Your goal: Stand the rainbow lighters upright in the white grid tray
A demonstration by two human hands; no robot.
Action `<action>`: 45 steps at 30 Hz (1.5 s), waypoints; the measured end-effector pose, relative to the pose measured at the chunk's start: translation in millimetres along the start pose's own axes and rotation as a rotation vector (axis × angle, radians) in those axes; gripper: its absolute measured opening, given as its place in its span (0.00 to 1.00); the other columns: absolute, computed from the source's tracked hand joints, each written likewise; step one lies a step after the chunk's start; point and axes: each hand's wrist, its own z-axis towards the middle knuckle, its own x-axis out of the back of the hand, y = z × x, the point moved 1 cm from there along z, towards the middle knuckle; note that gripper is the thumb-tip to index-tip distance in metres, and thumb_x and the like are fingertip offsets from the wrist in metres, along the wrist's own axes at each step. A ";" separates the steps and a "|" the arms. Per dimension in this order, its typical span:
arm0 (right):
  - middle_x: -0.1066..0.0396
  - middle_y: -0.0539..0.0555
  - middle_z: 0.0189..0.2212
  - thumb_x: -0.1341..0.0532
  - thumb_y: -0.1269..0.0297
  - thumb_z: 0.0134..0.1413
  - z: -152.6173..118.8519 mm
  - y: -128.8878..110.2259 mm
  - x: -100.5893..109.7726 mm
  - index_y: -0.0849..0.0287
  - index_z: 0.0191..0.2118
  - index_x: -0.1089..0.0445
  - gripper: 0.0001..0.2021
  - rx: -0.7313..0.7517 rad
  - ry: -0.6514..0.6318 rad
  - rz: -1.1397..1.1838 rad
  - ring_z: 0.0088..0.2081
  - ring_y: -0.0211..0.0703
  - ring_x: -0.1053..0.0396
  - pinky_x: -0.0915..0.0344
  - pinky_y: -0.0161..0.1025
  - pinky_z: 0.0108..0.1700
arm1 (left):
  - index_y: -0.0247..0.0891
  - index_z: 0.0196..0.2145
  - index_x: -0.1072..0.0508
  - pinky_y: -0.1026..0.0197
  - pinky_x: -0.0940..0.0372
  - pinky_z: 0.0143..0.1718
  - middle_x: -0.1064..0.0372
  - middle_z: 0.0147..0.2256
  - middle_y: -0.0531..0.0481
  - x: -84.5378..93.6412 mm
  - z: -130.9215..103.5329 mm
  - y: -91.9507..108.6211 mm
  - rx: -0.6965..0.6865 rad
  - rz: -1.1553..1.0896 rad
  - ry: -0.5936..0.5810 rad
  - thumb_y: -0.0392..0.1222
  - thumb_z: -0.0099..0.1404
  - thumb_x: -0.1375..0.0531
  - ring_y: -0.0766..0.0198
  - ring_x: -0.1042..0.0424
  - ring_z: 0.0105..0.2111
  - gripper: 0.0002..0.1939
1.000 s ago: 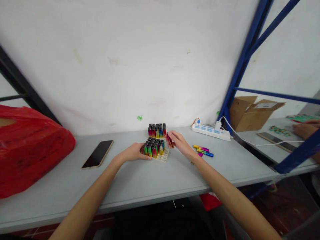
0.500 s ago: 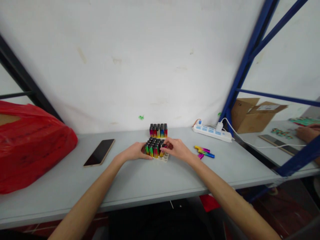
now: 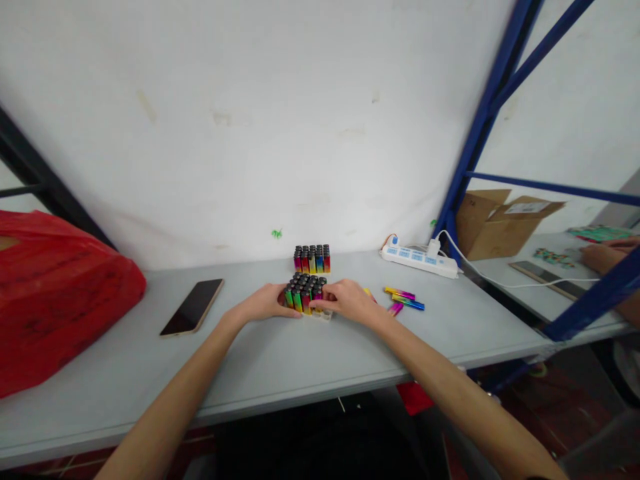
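Observation:
Black-topped lighters (image 3: 301,293) in shiny rainbow colours stand upright in several rows in a pale tray (image 3: 323,315) with round holes. My left hand (image 3: 270,303) is wrapped round the tray's left end, its thumb along the front edge and its other fingers hidden behind. At the front right of the rows, my right hand (image 3: 343,299) pinches a magenta lighter (image 3: 318,294) among the others; the fingers hide part of it. A yellow and red item (image 3: 369,293) peeks out behind my right hand, mostly covered.
A second block of upright lighters (image 3: 313,260) stands by the wall. Loose lighters (image 3: 407,302) lie to the right, before a white power strip (image 3: 419,259). Leftward are a phone (image 3: 193,308) and a red bag (image 3: 65,293). A cardboard box (image 3: 500,227) and another person's hand (image 3: 603,257) are far right.
My right hand has shifted slightly left along the tray's front, its fingers now lower against the lighters. The left hand keeps its hold. The whole view has moved a little.

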 end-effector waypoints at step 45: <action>0.22 0.61 0.41 0.40 0.60 0.61 -30.3 125.1 53.6 0.63 0.50 0.25 0.16 -0.215 -0.084 -0.245 0.40 0.48 0.26 0.33 0.41 0.45 | 0.38 0.43 0.24 0.63 0.41 0.30 0.25 0.32 0.53 -1.2 -0.4 4.0 0.004 0.018 0.011 0.68 0.48 0.34 0.57 0.29 0.33 0.34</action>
